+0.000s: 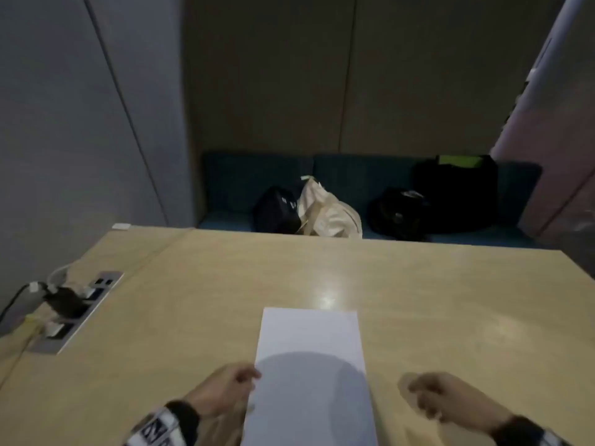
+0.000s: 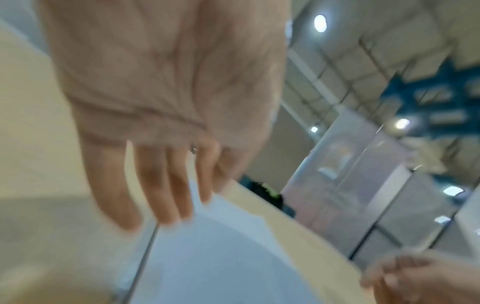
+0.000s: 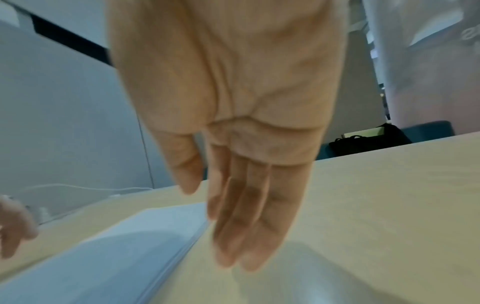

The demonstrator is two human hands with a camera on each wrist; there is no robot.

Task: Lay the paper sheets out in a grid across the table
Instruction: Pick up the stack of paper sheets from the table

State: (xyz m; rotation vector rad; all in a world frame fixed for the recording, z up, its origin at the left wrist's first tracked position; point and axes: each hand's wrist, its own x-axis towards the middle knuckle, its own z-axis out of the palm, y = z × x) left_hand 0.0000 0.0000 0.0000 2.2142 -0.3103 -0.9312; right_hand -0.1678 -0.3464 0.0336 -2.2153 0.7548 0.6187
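A stack of white paper sheets (image 1: 310, 368) lies on the light wooden table (image 1: 450, 300), near its front edge in the middle. My left hand (image 1: 231, 389) hovers at the stack's left edge with straight, relaxed fingers (image 2: 166, 195) just over the paper sheets (image 2: 221, 257); whether they touch is unclear. My right hand (image 1: 447, 397) floats to the right of the stack, apart from it. In the right wrist view its fingers (image 3: 244, 222) hang straight and loose beside the stack's right edge (image 3: 124, 246) and hold nothing.
A recessed power strip (image 1: 77, 313) with plugs and cables sits in the table's left side. Beyond the far edge, a teal bench (image 1: 354, 181) carries dark bags (image 1: 450, 194) and a beige bag (image 1: 325, 210). Grey walls close in on the left and back.
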